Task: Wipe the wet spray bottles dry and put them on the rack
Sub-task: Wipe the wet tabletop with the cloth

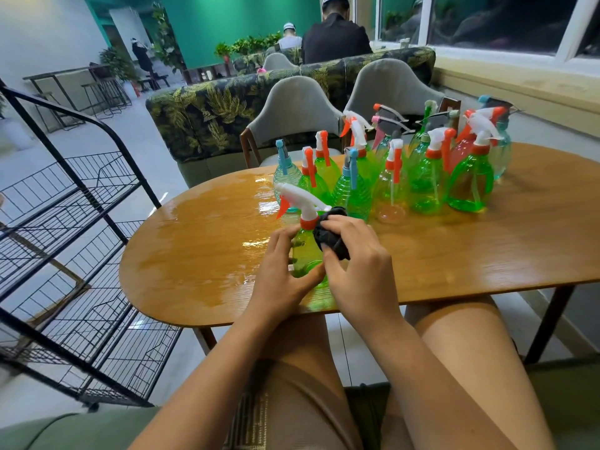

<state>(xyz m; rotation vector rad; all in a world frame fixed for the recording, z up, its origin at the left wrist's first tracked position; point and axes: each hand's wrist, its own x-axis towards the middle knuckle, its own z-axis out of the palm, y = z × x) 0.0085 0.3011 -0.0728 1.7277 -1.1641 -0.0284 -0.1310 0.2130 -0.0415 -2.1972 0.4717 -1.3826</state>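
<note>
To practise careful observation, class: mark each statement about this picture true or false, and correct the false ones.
1. The left hand holds a green spray bottle. True.
2. The right hand presses a white rag against that bottle. False: the cloth it holds is black.
3. The wire rack already holds several bottles. False: no bottles show on its visible shelves.
4. The other bottles stand on the far side of the table. True.
</note>
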